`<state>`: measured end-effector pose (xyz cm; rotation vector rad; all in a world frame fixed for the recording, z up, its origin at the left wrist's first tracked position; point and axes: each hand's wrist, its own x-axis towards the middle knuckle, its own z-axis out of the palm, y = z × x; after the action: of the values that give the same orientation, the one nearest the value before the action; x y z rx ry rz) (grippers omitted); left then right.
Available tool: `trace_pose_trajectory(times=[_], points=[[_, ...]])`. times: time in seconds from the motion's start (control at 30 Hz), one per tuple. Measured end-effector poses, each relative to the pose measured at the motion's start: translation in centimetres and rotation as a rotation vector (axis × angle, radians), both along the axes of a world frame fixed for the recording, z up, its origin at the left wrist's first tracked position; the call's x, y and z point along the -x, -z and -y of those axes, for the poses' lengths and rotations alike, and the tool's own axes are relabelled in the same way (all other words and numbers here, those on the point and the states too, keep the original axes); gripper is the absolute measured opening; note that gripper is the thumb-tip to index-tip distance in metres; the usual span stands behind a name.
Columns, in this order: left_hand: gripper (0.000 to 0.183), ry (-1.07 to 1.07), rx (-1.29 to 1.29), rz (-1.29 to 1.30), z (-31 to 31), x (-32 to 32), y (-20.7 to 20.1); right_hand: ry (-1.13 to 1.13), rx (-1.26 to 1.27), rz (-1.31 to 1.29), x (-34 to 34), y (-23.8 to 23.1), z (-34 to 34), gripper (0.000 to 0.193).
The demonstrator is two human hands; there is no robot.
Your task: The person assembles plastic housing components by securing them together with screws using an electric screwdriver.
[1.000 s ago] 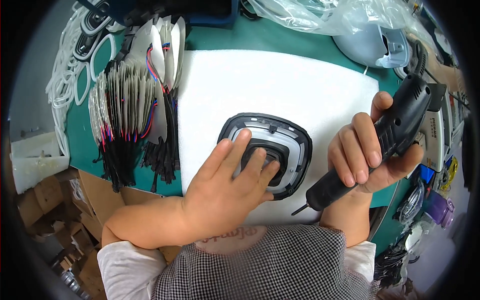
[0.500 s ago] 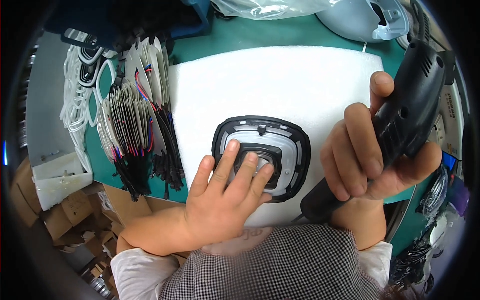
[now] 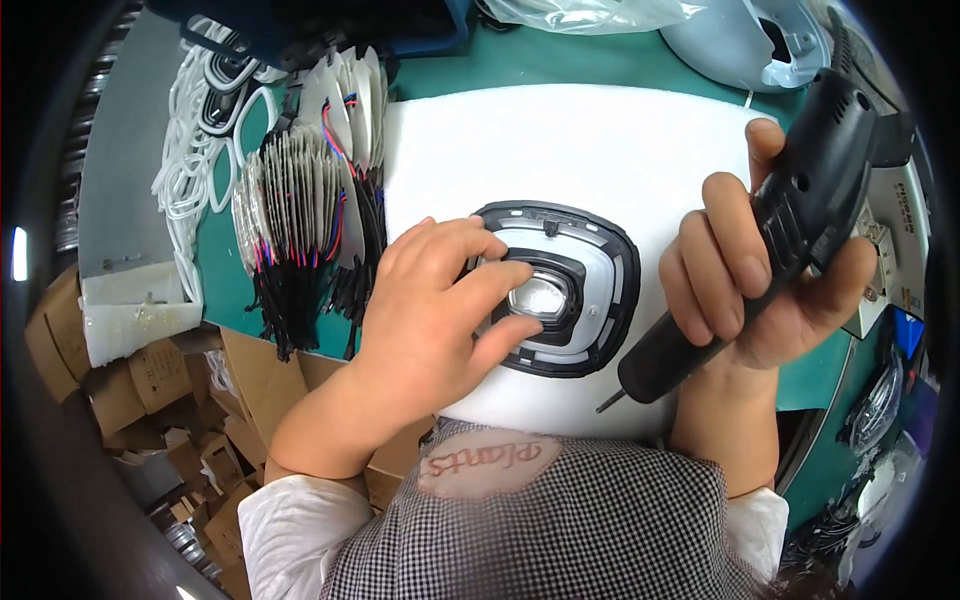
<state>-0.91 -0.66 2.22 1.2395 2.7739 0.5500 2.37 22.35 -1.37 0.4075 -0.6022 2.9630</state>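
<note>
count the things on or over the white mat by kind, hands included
hands: 2, left and right
black electric screwdriver: 1
black-rimmed lamp housing: 1
total: 4

My green workbench [image 3: 560, 65] carries a white foam sheet [image 3: 600, 150]. Beside it lie bundled wired white parts [image 3: 300, 215] and white plastic rings [image 3: 190, 170].

On the table [image 3: 640, 60] we have a foam sheet [image 3: 600, 150] with a lamp housing [image 3: 590, 290] lying on its near middle. Our left hand [image 3: 430, 310] rests on the housing's left part; our right hand [image 3: 760, 280], right of it, holds an electric screwdriver [image 3: 790, 220]. Left of the sheet lies a row of wired boards [image 3: 300, 220], with cardboard boxes [image 3: 150, 400] nearer us.
</note>
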Motion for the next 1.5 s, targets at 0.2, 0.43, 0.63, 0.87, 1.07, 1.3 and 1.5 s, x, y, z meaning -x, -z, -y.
trace_pose_trajectory(times=[0.2, 0.43, 0.63, 0.87, 1.07, 1.3, 1.5], points=[[0.051, -0.003, 0.060, 0.101, -0.6, -0.6, -0.8, -0.029, -0.021, 0.033, 0.3, 0.8, 0.8, 0.074], [0.055, -0.036, -0.005, 0.203, -1.0, -0.8, -0.5, -0.049, -0.005, 0.159, 0.9, 1.3, 2.1, 0.057], [0.051, -0.054, 0.006, 0.240, -1.2, -0.8, -0.6, -0.007, -0.014, 0.239, 1.3, 1.5, 2.0, 0.055], [0.048, -0.043, 0.007, 0.286, -1.1, -1.1, -0.7, 0.004, -0.063, 0.277, 1.5, 1.6, 1.8, 0.059], [0.049, -0.021, 0.038, 0.218, -1.1, -1.4, -0.6, -0.017, -0.030, 0.302, 1.7, 1.9, 2.1, 0.054], [0.052, 0.091, 0.106, 0.194, -1.6, 0.0, -1.2, -0.029, -0.070, 0.331, 1.8, 1.9, 2.2, 0.053], [0.049, 0.174, 0.153, 0.205, -2.0, 0.6, -1.6, -0.043, -0.070, 0.339, 1.9, 1.9, 2.1, 0.054]])
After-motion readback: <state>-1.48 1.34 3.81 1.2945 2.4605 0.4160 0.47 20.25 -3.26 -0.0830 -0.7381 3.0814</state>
